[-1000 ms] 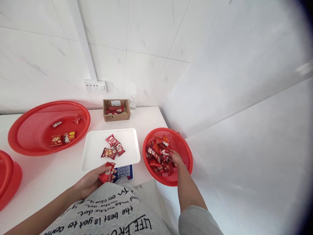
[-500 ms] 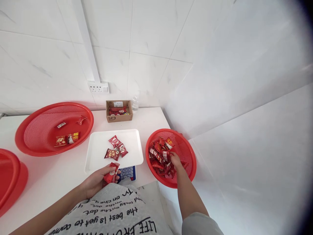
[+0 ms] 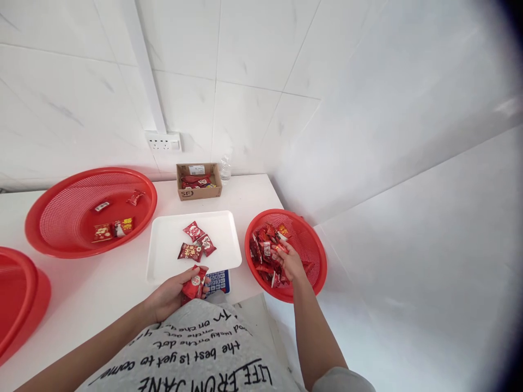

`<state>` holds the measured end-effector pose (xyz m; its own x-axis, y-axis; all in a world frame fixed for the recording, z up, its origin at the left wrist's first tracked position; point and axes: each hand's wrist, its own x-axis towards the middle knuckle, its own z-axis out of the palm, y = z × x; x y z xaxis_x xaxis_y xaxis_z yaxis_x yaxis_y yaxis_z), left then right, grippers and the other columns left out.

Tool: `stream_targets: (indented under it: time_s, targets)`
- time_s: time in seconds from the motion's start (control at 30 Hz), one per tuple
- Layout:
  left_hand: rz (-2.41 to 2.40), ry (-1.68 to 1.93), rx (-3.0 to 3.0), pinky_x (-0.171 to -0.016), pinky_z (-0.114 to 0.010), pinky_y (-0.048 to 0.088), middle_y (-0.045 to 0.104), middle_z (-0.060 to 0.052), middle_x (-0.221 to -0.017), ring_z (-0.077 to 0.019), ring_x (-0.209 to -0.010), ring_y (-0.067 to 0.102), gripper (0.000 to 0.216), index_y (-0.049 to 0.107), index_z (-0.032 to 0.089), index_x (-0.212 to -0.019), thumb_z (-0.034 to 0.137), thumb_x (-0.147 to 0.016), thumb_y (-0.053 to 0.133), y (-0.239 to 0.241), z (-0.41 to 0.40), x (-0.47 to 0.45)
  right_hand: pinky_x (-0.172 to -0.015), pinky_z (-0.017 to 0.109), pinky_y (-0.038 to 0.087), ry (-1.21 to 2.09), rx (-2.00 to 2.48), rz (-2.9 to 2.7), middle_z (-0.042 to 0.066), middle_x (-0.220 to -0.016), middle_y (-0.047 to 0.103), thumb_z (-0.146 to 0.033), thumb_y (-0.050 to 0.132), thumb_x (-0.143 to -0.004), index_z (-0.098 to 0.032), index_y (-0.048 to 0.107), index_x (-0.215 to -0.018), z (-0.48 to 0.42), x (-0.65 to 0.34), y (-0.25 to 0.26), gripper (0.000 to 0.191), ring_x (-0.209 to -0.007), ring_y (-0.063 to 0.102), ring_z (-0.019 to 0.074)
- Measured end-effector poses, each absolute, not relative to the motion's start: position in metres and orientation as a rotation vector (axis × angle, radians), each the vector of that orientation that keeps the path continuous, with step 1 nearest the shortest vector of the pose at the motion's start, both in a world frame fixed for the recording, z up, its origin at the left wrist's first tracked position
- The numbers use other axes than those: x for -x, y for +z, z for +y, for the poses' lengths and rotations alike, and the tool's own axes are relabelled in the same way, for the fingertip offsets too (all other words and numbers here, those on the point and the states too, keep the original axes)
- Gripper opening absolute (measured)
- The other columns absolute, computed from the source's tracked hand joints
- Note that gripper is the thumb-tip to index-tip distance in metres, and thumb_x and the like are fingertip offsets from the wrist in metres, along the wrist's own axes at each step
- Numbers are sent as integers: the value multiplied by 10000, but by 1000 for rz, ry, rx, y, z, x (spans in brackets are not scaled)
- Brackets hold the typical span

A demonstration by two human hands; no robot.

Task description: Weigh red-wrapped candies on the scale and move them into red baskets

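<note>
My left hand is closed around red snack packets, just in front of the white tray. On that tray lie three wrapped snacks, two red and one brownish-red. To the right, my right hand reaches into a red mesh basket filled with small red packets. Its fingers pinch a red packet at the top of the pile; they partly cover it. A blue number keypad shows under the tray's front edge, beside my left hand.
A wide red basket at the left holds several packets. Another red basket is cut off by the left edge. Against the wall stand a cardboard box of red packets and a clear plastic bottle. A wall borders the right side.
My right hand has shifted slightly within the basket, its fingers turned more open to view. My left hand, still holding packets, appears slightly farther right and up. The whole view has tilted slightly.
</note>
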<state>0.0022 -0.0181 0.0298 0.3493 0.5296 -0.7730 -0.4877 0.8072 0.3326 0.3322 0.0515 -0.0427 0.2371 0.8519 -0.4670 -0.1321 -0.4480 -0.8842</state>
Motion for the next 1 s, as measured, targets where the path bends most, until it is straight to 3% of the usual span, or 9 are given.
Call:
stream_targets:
  time_s: [0.2, 0.4, 0.5, 0.63, 0.73, 0.83, 0.9, 1.0]
  targets:
    - [957, 671, -156, -696, -299, 530, 658, -75, -897, -198, -779, 669, 278, 516, 179, -1060, 231, -800, 600, 27, -21, 0, -587, 246, 524, 1511, 1570, -773, 39, -826, 676, -390, 685, -684, -190, 566, -1043, 29, -285, -25, 427, -686, 636, 143]
    - [1046, 669, -123, -656, -270, 533, 666, -50, -795, -152, -672, 657, 147, 527, 162, -969, 229, -839, 533, 24, -24, 6, -443, 208, 400, 1619, 1544, -1153, -24, -585, 576, -435, 664, -671, -159, 611, -851, 21, -217, -23, 334, -502, 520, 101]
    - [1113, 663, -103, -639, -255, 532, 674, -48, -801, -142, -656, 656, 131, 529, 161, -956, 229, -843, 530, 25, -27, 11, -478, 219, 429, 1703, 1502, -1268, 1, -697, 632, -412, 609, -727, -167, 596, -1012, 23, -192, -25, 376, -548, 557, 110]
    - [1135, 686, -93, -643, -257, 531, 676, -47, -816, -147, -679, 662, 143, 529, 162, -953, 219, -826, 559, 26, -31, 16, -545, 246, 461, 1658, 1561, -1445, 26, -881, 660, -363, 554, -778, -210, 437, -1289, 22, -182, -33, 546, -636, 606, 130]
    - [1135, 703, -95, -644, -257, 530, 673, -40, -798, -144, -672, 661, 131, 525, 164, -949, 209, -828, 549, 25, -33, 18, -671, 279, 478, 1508, 1620, -1647, 32, -943, 650, -325, 484, -818, -212, 490, -1253, 19, -182, -36, 449, -728, 618, 141]
    - [1141, 707, -91, -637, -252, 528, 674, -40, -787, -141, -654, 658, 110, 526, 162, -934, 200, -832, 532, 23, -35, 17, -855, 322, 437, 1177, 1671, -1955, 64, -1130, 604, -246, 445, -833, -225, 565, -1188, 19, -179, -34, 376, -975, 574, 184]
    - [1143, 703, -90, -636, -254, 529, 676, -41, -787, -141, -647, 658, 96, 526, 161, -921, 196, -831, 529, 23, -35, 16, -932, 346, 386, 946, 1685, -2155, 74, -1248, 538, -217, 454, -830, -238, 569, -1201, 21, -172, -31, 389, -1122, 485, 222]
    - [1137, 705, -88, -647, -269, 532, 677, -38, -787, -147, -650, 660, 99, 529, 167, -924, 191, -828, 528, 23, -36, 14, -951, 362, 360, 757, 1667, -2370, 74, -1351, 450, -217, 483, -823, -264, 504, -1282, 29, -160, -29, 462, -1185, 414, 250]
